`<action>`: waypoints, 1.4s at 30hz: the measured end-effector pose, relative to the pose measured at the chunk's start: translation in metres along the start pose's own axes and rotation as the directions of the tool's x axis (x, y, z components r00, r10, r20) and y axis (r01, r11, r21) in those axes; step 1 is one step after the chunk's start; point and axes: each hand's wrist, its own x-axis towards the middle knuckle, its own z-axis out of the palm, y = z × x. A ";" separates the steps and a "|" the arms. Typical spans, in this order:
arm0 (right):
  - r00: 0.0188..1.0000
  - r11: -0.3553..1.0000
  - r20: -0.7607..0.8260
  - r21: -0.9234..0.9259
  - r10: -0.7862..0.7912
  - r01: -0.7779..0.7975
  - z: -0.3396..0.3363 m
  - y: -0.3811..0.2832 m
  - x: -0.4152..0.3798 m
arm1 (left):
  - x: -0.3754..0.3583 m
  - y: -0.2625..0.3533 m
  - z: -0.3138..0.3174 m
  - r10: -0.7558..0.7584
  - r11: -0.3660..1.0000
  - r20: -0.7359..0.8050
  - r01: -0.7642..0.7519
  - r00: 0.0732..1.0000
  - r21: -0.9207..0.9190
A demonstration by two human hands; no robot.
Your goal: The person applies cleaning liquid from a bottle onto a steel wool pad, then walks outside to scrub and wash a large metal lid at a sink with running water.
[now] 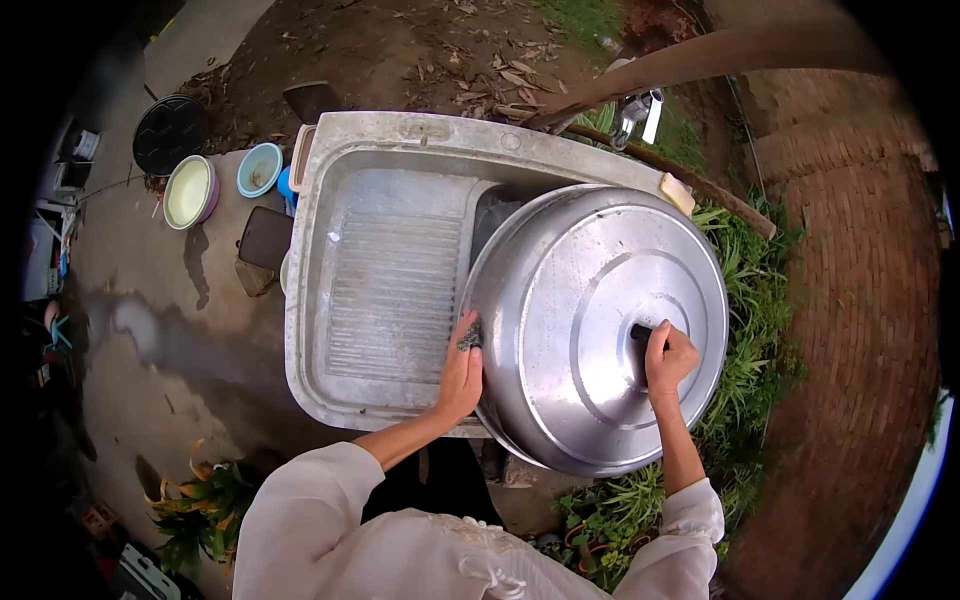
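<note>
Outdr yard (220, 390) w/ sink (390, 290), plants (745, 265), dirt (370, 70)

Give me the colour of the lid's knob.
The knob is black, seen in the head view; the right hand partly covers it.

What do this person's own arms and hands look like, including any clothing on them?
Loose, white fabric sleeves cover the upper arms and stop short of the wrists, leaving both forearms bare. The left hand and right hand wear no gloves.
</note>
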 end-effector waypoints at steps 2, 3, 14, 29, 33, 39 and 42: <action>1.000 1.000 0.021 -0.014 -0.019 0.019 -0.001 0.000 0.001 | 0.014 -0.022 0.004 -0.150 0.989 -0.020 0.150 0.989 -0.003; 0.999 1.000 0.038 0.000 -0.010 0.010 0.000 0.001 0.001 | 0.046 -0.032 0.002 -0.136 0.990 0.012 0.135 0.991 0.047; 0.999 0.999 0.025 0.028 -0.020 0.019 0.001 0.004 0.002 | 0.079 -0.032 -0.018 -0.065 0.982 0.167 0.092 0.984 -0.164; 0.986 0.986 -0.019 0.013 -0.165 0.165 -0.003 -0.003 0.011 | 0.043 -0.060 -0.019 -0.253 0.967 0.103 0.255 0.962 -0.004; 0.984 0.988 -0.084 -0.034 -0.155 0.153 0.004 -0.024 0.002 | 0.023 0.011 -0.042 -0.447 0.894 0.011 0.446 0.895 0.029; 0.992 0.993 -0.066 -0.060 -0.109 0.105 0.005 -0.026 -0.001 | 0.065 0.106 0.002 0.477 0.624 0.690 -0.763 0.544 0.170; 0.995 0.994 -0.031 -0.063 -0.094 0.092 0.006 -0.029 -0.002 | 0.153 0.117 0.082 0.468 0.618 0.579 -0.715 0.668 0.326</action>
